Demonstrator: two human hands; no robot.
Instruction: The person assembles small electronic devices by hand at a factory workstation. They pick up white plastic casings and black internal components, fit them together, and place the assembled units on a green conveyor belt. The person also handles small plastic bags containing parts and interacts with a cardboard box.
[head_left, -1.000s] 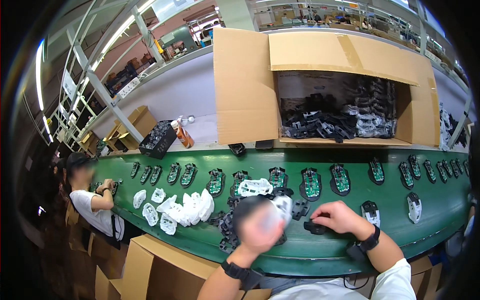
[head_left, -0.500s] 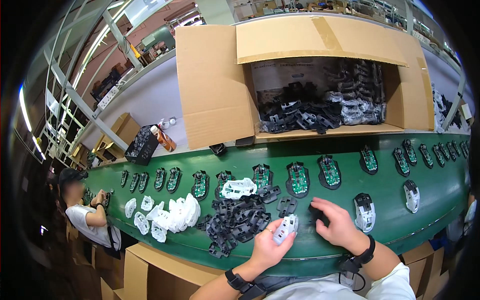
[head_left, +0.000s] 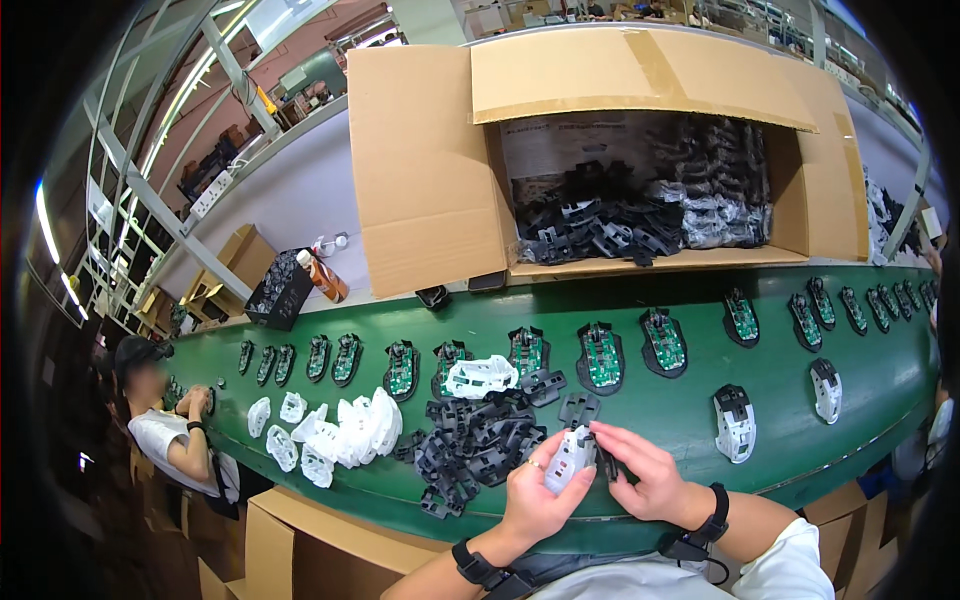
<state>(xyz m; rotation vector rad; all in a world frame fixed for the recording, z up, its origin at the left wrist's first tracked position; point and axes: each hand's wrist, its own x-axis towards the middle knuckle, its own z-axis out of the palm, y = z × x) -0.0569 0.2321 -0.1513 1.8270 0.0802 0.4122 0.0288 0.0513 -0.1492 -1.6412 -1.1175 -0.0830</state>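
My left hand (head_left: 537, 500) grips a white mouse shell (head_left: 570, 462) between thumb and fingers, tilted upward above the near edge of the green bench. Close against its right side, my right hand (head_left: 648, 478) pinches a black plastic part (head_left: 606, 464), mostly hidden by the fingers. Just left of my hands lies a heap of black plastic mouse parts (head_left: 475, 445). Beyond it, a white shell (head_left: 482, 377) rests on the heap's far edge. Farther left is a pile of white shells (head_left: 352, 430). Two white mouse shells with black tops (head_left: 735, 424) stand apart on the right.
A row of mouse bases with green circuit boards (head_left: 600, 358) runs along the green bench (head_left: 660, 410). Behind it stands an open cardboard box (head_left: 430, 180) of black parts and bagged pieces. A bottle (head_left: 326, 281) is at the back left. Another person (head_left: 165, 430) works at the far left.
My right hand has moved left with the black part, bringing it up to the white shell. My left hand has stayed nearly in place, still holding the shell.
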